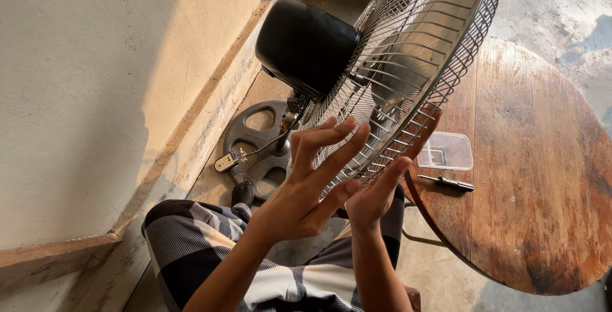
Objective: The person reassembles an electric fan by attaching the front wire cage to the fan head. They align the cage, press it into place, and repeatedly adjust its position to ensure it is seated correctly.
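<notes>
A pedestal fan stands in front of me, with a black motor housing (pixel 306 44) and a round wire grille (pixel 414 63) tilted to the right. My left hand (pixel 312 184) is spread flat against the lower rim of the grille, fingers apart. My right hand (pixel 382 184) reaches up beside it, fingers laid on the grille's lower edge, index finger pointing up along the wires. Neither hand closes around anything. The fan's round black base (pixel 255 146) sits on the floor below, with a cable and a small control box (pixel 226 162).
A round worn wooden table (pixel 542 178) stands at the right, carrying a clear plastic box (pixel 446 151) and a black screwdriver (pixel 446 182). A pale wall (pixel 95 95) runs along the left. My knees in checked trousers (pixel 191 242) are below.
</notes>
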